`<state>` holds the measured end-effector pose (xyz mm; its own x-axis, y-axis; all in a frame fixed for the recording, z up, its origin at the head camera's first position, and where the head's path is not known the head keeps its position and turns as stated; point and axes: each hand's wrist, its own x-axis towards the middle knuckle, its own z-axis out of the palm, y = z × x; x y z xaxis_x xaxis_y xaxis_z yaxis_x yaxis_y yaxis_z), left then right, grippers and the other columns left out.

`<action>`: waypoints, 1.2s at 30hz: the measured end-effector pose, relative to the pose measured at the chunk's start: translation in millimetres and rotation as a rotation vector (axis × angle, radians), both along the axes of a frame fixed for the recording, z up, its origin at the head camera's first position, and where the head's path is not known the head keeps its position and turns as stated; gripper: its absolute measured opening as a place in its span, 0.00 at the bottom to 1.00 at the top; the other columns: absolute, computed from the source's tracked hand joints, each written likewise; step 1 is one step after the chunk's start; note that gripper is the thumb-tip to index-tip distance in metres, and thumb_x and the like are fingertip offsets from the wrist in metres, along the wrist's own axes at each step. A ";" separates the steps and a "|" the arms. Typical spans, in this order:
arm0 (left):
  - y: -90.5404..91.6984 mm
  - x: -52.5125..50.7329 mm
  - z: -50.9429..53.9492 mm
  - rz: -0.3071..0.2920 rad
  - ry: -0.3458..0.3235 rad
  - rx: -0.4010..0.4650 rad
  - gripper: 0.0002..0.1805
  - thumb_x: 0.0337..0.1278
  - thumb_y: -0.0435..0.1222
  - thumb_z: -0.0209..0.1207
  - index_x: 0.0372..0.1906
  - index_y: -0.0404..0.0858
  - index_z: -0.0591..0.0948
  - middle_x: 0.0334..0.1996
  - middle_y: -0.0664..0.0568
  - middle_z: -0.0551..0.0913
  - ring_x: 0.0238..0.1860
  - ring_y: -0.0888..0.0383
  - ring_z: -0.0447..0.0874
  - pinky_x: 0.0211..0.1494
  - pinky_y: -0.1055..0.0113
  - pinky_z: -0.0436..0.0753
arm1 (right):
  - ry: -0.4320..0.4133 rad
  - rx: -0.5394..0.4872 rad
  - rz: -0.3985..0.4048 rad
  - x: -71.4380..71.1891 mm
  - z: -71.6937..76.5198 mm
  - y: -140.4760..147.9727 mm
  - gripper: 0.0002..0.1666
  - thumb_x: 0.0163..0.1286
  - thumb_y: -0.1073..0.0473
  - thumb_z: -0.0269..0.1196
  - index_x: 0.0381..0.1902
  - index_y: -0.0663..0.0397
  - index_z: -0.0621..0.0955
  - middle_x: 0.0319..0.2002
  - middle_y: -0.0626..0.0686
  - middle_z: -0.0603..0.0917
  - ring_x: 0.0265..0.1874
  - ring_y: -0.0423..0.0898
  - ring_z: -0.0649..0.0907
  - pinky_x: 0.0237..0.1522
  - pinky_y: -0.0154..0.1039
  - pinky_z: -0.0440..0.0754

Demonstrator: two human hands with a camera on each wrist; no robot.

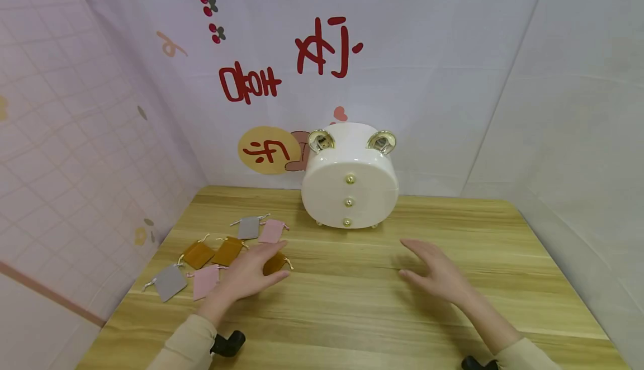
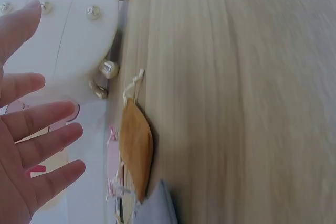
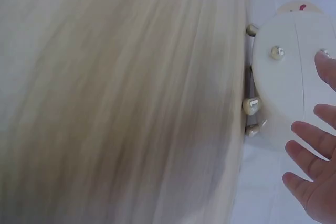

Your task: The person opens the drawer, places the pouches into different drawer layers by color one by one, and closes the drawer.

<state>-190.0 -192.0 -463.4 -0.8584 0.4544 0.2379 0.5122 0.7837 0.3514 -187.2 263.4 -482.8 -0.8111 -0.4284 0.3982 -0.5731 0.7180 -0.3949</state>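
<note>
My left hand (image 1: pixel 247 272) hovers over the pouches at the left of the table, its fingers spread and holding nothing. Under and beside it lie an orange pouch (image 1: pixel 229 251), a pink pouch (image 1: pixel 206 282) and another orange pouch (image 1: pixel 275 263), partly covered by the hand. In the left wrist view an orange pouch (image 2: pixel 136 145) and a grey one (image 2: pixel 157 208) lie past the fingers of the hand (image 2: pixel 31 145). On the right, my right hand (image 1: pixel 443 276) is held above the bare wood with fingers apart, empty; the right wrist view shows its spread fingers (image 3: pixel 311 158).
A glossy white rounded case (image 1: pixel 350 194) with gold knobs and two gold ear-like rings stands at the table's back. Further pouches, grey (image 1: pixel 170 282), orange (image 1: pixel 198 254), grey (image 1: pixel 249 227) and pink (image 1: pixel 271 231), lie on the left. Printed cloth (image 1: pixel 427 79) hangs behind.
</note>
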 end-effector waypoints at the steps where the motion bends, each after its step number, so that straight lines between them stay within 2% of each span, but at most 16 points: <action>1: 2.3 -0.3 0.4 0.002 -0.009 0.005 0.39 0.59 0.61 0.61 0.70 0.45 0.73 0.63 0.49 0.78 0.63 0.45 0.75 0.63 0.46 0.74 | -0.006 -0.022 0.001 -0.7 0.2 -2.1 0.40 0.61 0.50 0.73 0.68 0.60 0.73 0.61 0.60 0.78 0.61 0.63 0.74 0.58 0.64 0.71; 5: 11.6 -2.0 3.9 0.013 -0.057 0.046 0.39 0.59 0.61 0.61 0.70 0.45 0.73 0.62 0.50 0.78 0.64 0.47 0.74 0.63 0.47 0.74 | -0.004 -0.076 -0.003 -3.6 1.6 -9.5 0.38 0.60 0.54 0.74 0.65 0.60 0.75 0.60 0.60 0.79 0.58 0.63 0.77 0.56 0.63 0.73; 10: 24.7 -7.9 9.0 0.005 -0.098 0.147 0.34 0.60 0.51 0.66 0.70 0.45 0.73 0.55 0.52 0.83 0.57 0.53 0.80 0.57 0.51 0.79 | 0.023 -0.120 0.027 -7.1 5.4 -19.4 0.36 0.58 0.59 0.75 0.63 0.60 0.77 0.58 0.58 0.81 0.57 0.60 0.79 0.55 0.59 0.76; 15: 38.5 -15.1 12.1 -0.010 -0.070 0.195 0.30 0.61 0.46 0.67 0.67 0.42 0.76 0.50 0.50 0.85 0.50 0.55 0.83 0.48 0.57 0.83 | 0.042 -0.159 0.061 -10.6 11.5 -29.0 0.36 0.54 0.62 0.77 0.62 0.62 0.78 0.57 0.58 0.82 0.56 0.58 0.80 0.54 0.57 0.77; 20: 52.9 -22.2 14.2 -0.025 -0.081 0.299 0.28 0.59 0.37 0.68 0.64 0.41 0.77 0.46 0.49 0.85 0.48 0.53 0.84 0.47 0.55 0.84 | 0.036 -0.188 0.084 -16.6 19.3 -35.7 0.35 0.55 0.64 0.76 0.61 0.62 0.78 0.56 0.57 0.82 0.56 0.57 0.80 0.53 0.57 0.78; 25: 67.3 -28.0 21.2 -0.041 -0.077 0.355 0.27 0.59 0.37 0.69 0.64 0.42 0.78 0.45 0.52 0.85 0.47 0.53 0.84 0.47 0.54 0.84 | 0.053 -0.211 0.123 -28.0 30.7 -39.1 0.34 0.56 0.65 0.75 0.61 0.62 0.78 0.56 0.58 0.82 0.56 0.57 0.80 0.53 0.57 0.78; 30: 79.3 -32.5 29.8 -0.043 -0.072 0.350 0.27 0.59 0.40 0.69 0.64 0.43 0.78 0.46 0.54 0.85 0.48 0.57 0.83 0.47 0.58 0.84 | 0.078 -0.225 0.152 -39.3 46.3 -37.8 0.35 0.56 0.65 0.75 0.62 0.62 0.78 0.57 0.57 0.82 0.57 0.57 0.80 0.56 0.50 0.76; 36: 91.0 -40.2 39.1 -0.065 -0.028 0.383 0.26 0.58 0.39 0.69 0.63 0.40 0.79 0.45 0.50 0.86 0.47 0.54 0.84 0.47 0.57 0.84 | 0.115 -0.223 0.187 -51.7 64.2 -34.3 0.36 0.55 0.67 0.75 0.62 0.62 0.77 0.58 0.57 0.81 0.57 0.57 0.79 0.59 0.38 0.74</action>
<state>-230.3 -101.0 -424.3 -0.8394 0.3910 0.3775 0.5425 0.5592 0.6269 -238.9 229.0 -418.6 -0.6704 -0.4579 0.5839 -0.7374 0.4986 -0.4556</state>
